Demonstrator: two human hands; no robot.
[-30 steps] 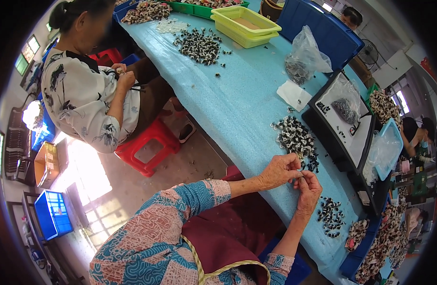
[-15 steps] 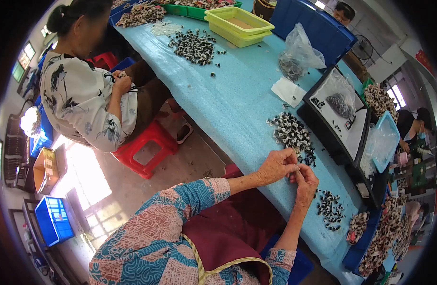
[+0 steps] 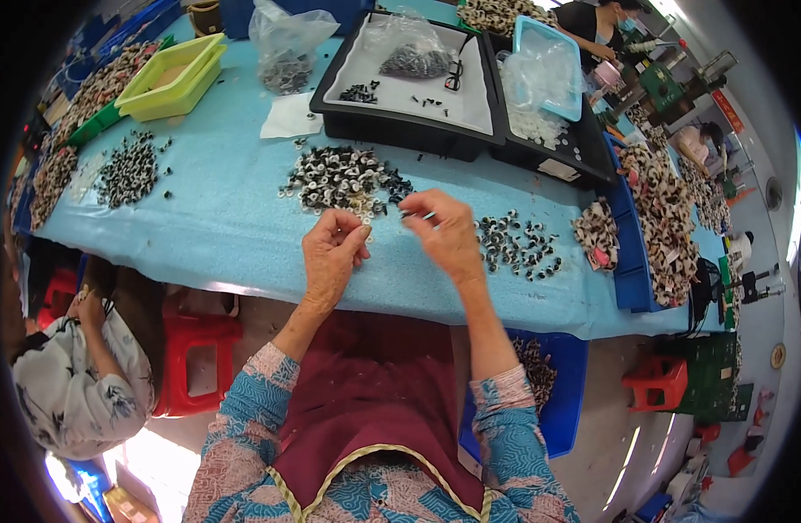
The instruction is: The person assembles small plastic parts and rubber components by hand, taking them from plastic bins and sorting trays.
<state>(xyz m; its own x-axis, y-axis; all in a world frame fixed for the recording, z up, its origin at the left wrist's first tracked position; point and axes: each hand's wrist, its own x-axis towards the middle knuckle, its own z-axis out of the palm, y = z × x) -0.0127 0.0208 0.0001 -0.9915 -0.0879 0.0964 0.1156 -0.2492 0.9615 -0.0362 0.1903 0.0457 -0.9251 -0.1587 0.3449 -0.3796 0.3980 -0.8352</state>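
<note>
A blue-covered surface spans the workroom before me, a heap of small black-and-white parts marking the centre of the dial. At its 6 o'clock, my left grip has thumb and fingertips drawn together; whether a part sits between them, I can't make out. At 4 o'clock, my right grip curves near loose black pieces, finger and thumb tips close, their hold likewise unclear. A smaller scatter of parts lies farther out at 4. A black tray stands at 1 o'clock, a yellow basket at 10, another dark heap at 9. Mottled plush pieces fill 3 o'clock; a co-worker sits at 8.
</note>
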